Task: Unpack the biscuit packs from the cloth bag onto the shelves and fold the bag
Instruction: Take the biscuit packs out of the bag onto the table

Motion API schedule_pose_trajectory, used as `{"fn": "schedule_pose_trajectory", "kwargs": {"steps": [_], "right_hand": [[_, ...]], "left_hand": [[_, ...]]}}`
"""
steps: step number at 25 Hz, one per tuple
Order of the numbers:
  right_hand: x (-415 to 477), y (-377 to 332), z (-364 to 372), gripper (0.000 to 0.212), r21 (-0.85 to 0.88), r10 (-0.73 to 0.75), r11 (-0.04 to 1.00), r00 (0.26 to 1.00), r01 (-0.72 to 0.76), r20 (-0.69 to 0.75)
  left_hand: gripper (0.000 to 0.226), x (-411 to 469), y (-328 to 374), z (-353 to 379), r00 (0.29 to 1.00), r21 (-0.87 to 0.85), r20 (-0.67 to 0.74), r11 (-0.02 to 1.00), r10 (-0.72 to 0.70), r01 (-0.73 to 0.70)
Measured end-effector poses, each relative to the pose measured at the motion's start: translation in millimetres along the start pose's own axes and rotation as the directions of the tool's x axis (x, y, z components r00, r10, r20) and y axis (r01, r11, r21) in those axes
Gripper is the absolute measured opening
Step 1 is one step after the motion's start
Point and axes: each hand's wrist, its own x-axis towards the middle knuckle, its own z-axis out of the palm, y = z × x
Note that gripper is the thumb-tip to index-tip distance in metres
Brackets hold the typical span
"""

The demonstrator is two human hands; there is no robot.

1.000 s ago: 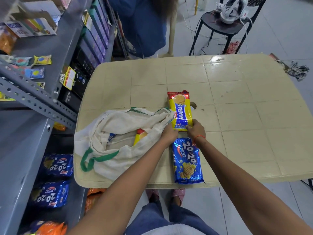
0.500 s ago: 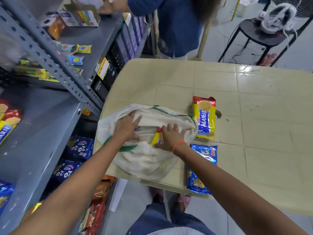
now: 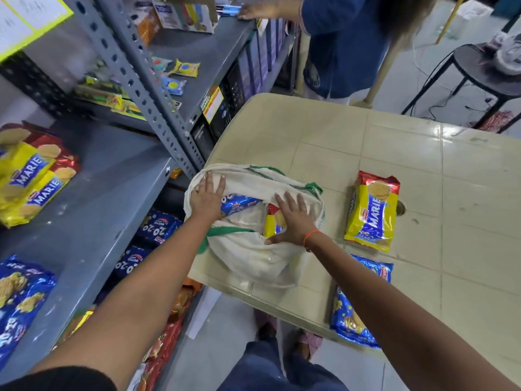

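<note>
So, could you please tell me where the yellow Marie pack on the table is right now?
In the head view the Marie pack lies flat on the table, right of the cloth bag and just beyond the blue 20-20 pack at the near edge.

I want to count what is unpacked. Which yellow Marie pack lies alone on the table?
The Marie pack right of the cloth bag, flat on the table. Another Marie pack remains inside the bag; others lie on the shelf.

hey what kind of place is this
Probably a small grocery shop or its stockroom: grey metal shelves stocked with Marie packs and blue 20-20 packs, and another person arranging goods.
</note>
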Motion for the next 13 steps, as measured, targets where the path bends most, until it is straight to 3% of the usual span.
{"fn": "schedule_pose_trajectory", "kwargs": {"steps": [3,5,7,8,9,10,11,13], "right_hand": [[14.4,-4.2,-12.0,0.124,-0.046,0.012,0.999,1.000,-0.012,-0.001],[17.7,-10.7,-18.0,0.117,-0.114,0.053,0.992,0.998,-0.051,0.019],[7.9,-19.7,-16.7,0.089,-0.148,-0.056,0.988,0.986,0.033,-0.154],[0.4,-23.4,-12.9,0.065,-0.167,-0.174,0.978,0.929,0.124,-0.327],[-6.7,-24.4,-8.2,0.045,-0.181,-0.239,0.968,0.860,0.175,-0.451],[-15.0,-24.1,-7.7,0.034,-0.185,-0.242,0.967,0.849,0.174,-0.470],[-23.8,-23.7,-10.4,0.028,-0.164,-0.174,0.980,0.896,0.116,-0.409],[-32.4,-16.7,-16.0,0.032,-0.149,0.035,0.986,0.966,-0.075,-0.257]], "left_hand": [[0.116,-6.7,-0.4,-5.4,1.000,-0.073,-0.011,0.997,-0.024,0.024],[0.094,-23.2,16.9,-3.2,0.987,-0.075,-0.158,0.997,0.020,-0.032],[0.061,-45.3,46.8,3.8,0.923,-0.227,-0.372,0.955,0.095,-0.189],[0.046,-56.7,59.2,6.6,0.902,-0.343,-0.410,0.893,0.135,-0.290],[0.037,-65.6,67.0,7.9,0.919,-0.489,-0.359,0.806,0.164,-0.335],[0.033,-70.1,71.7,9.8,0.946,-0.622,-0.259,0.715,0.196,-0.319],[0.036,-70.8,72.3,11.6,0.960,-0.703,-0.153,0.656,0.236,-0.274],[0.056,-67.3,68.9,9.3,0.941,-0.666,0.015,0.705,0.338,-0.242]]}}
